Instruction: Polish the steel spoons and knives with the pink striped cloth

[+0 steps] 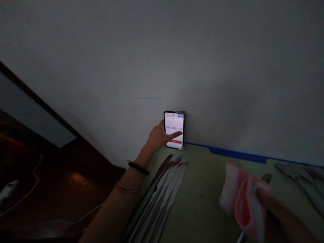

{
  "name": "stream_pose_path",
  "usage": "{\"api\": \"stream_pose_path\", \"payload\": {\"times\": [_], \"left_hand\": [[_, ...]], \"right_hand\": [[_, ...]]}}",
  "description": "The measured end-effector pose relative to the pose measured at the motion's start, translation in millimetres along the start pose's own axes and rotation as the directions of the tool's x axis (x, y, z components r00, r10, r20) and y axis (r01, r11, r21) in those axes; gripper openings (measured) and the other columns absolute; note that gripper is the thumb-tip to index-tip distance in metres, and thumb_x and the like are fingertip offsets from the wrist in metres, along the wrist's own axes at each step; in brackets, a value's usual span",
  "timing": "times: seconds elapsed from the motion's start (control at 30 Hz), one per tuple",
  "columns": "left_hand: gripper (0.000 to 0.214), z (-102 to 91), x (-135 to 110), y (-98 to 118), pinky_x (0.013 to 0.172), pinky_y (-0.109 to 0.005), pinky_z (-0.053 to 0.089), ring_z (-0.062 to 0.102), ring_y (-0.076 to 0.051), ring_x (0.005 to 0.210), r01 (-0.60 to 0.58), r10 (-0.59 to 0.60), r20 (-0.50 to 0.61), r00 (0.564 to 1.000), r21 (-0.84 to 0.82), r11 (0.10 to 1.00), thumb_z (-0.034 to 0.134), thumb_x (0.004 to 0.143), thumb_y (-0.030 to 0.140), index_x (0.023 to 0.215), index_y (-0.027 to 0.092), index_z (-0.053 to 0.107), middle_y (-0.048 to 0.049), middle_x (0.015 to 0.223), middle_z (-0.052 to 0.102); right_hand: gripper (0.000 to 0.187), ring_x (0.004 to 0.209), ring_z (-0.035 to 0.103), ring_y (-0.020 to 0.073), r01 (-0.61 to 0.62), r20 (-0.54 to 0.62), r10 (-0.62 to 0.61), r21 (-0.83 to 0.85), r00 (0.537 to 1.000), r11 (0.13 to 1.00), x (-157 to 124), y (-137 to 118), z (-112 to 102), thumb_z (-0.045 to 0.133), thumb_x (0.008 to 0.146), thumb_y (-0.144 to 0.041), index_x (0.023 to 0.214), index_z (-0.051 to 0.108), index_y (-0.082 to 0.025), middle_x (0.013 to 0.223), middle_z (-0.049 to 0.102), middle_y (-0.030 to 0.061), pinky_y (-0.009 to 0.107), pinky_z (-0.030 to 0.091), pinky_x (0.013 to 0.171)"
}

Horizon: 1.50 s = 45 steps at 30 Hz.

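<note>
A phone [174, 129] stands upright against the white wall, its lit screen showing a timer and a red button. My left hand [162, 135] reaches to it, thumb across the lower screen and fingers round the phone's left edge. My right hand [278, 209], at the lower right, is closed on a pink and white cloth [240, 199]; a dark metal tip [266, 177] sticks out behind the cloth. A row of long metal knives [162, 192] lies on the green table [202, 202] beside my left forearm.
More metal blades [303, 179] lie at the far right of the table. Blue tape [235, 154] runs along the foot of the wall. To the left is a dark wooden floor with white cables [32, 185].
</note>
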State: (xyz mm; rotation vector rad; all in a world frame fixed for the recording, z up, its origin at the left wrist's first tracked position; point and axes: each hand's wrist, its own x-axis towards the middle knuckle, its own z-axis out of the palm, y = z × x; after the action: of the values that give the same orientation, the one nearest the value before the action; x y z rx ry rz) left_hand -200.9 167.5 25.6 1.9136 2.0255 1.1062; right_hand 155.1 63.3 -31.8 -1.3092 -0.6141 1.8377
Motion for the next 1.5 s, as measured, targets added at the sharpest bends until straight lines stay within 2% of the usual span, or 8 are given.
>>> {"api": "stream_pose_path", "payload": {"times": [0.2, 0.5, 0.93, 1.17, 1.27, 1.33, 1.4, 1.5], "left_hand": [[0.069, 0.1, 0, 0, 0.08, -0.039, 0.05, 0.062, -0.03, 0.098, 0.005, -0.005, 0.004, 1.0, 0.009, 1.0, 0.071, 0.063, 0.055, 0.116, 0.017, 0.05, -0.0139, 0.109, 0.065], [0.066, 10.9, -11, -7, 0.074, -0.037, 0.05, 0.063, -0.029, 0.091, 0.019, -0.019, -0.02, 1.0, -0.019, 1.0, 0.07, 0.062, 0.059, 0.111, 0.018, 0.05, -0.012, 0.104, 0.066], [0.028, 8.0, -34, 17, 0.088, -0.041, 0.039, 0.049, -0.022, 0.097, 0.008, -0.047, -0.275, 0.96, -0.139, 0.99, 0.045, 0.086, 0.038, 0.102, 0.015, 0.043, -0.009, 0.101, 0.048], [0.019, 30.1, -111, 105, 0.072, -0.027, 0.045, 0.054, -0.016, 0.081, -0.1, 0.141, 0.143, 0.98, -0.263, 0.96, 0.039, 0.091, 0.035, 0.094, 0.019, 0.048, -0.0021, 0.088, 0.056], [0.028, 36.0, -154, 135, 0.064, -0.023, 0.045, 0.056, -0.013, 0.071, -0.097, 0.208, 0.338, 0.918, -0.317, 0.943, 0.031, 0.095, 0.036, 0.088, 0.019, 0.052, 0.0006, 0.078, 0.058], [0.035, 38.2, -176, 147, 0.057, -0.022, 0.042, 0.055, -0.012, 0.062, -0.085, 0.249, 0.556, 0.793, -0.304, 0.949, 0.028, 0.095, 0.036, 0.079, 0.018, 0.053, 0.0015, 0.069, 0.058], [0.023, 41.6, -192, 153, 0.06, -0.024, 0.041, 0.054, -0.014, 0.067, -0.174, 0.262, 0.607, 0.75, -0.2, 0.964, 0.041, 0.091, 0.036, 0.082, 0.019, 0.055, 0.0005, 0.074, 0.059], [0.014, 50.8, -204, 155, 0.07, -0.03, 0.04, 0.053, -0.019, 0.076, -0.317, 0.293, 0.555, 0.779, -0.055, 0.947, 0.049, 0.085, 0.031, 0.084, 0.019, 0.056, -0.0024, 0.079, 0.059]], "right_hand": [[0.035, 0.093, 0.063, 0.0289, 0.002, -0.054, -0.003, -0.014, 0.999, 1.0, 2, 3, -2, 0.068, 0.064, -0.049, 0.086, 0.069, -0.021, 0.096, 0.07, 0.0103, 0.042, 0.051, 0.083], [0.034, 0.095, 0.063, 0.0274, 0.015, 0.105, -0.023, 0.072, 0.994, 0.997, 7, 2, -3, 0.069, 0.067, -0.044, 0.091, 0.069, -0.021, 0.1, 0.069, 0.0114, 0.041, 0.049, 0.086], [0.027, 0.077, 0.064, 0.0173, 0.129, 0.323, -0.178, 0.166, 0.93, 0.978, 6, -1, 14, 0.065, 0.075, -0.038, 0.092, 0.068, -0.016, 0.089, 0.07, 0.0071, 0.03, 0.052, 0.078], [0.027, 0.085, 0.063, 0.0168, 0.191, 0.279, -0.293, 0.341, 0.914, 0.92, 9, -3, 18, 0.062, 0.078, -0.035, 0.097, 0.066, -0.017, 0.094, 0.069, 0.0053, 0.03, 0.051, 0.081], [0.027, 0.089, 0.062, 0.0151, 0.246, 0.187, -0.36, 0.45, 0.914, 0.859, 11, -6, 18, 0.062, 0.078, -0.035, 0.1, 0.064, -0.019, 0.097, 0.069, 0.0028, 0.027, 0.05, 0.083], [0.026, 0.088, 0.062, 0.0129, 0.282, 0.115, -0.384, 0.494, 0.916, 0.822, 14, -8, 17, 0.062, 0.078, -0.034, 0.1, 0.064, -0.021, 0.096, 0.069, 0.0001, 0.025, 0.05, 0.083], [0.026, 0.086, 0.062, 0.0116, 0.312, 0.071, -0.401, 0.51, 0.913, 0.801, 17, -11, 16, 0.063, 0.077, -0.036, 0.099, 0.064, -0.023, 0.096, 0.069, -0.0019, 0.024, 0.05, 0.08], [0.03, 0.082, 0.062, 0.0132, 0.363, 0.057, -0.444, 0.487, 0.894, 0.795, 18, -13, 17, 0.062, 0.076, -0.043, 0.099, 0.063, -0.023, 0.093, 0.069, -0.0018, 0.026, 0.05, 0.075]]}}
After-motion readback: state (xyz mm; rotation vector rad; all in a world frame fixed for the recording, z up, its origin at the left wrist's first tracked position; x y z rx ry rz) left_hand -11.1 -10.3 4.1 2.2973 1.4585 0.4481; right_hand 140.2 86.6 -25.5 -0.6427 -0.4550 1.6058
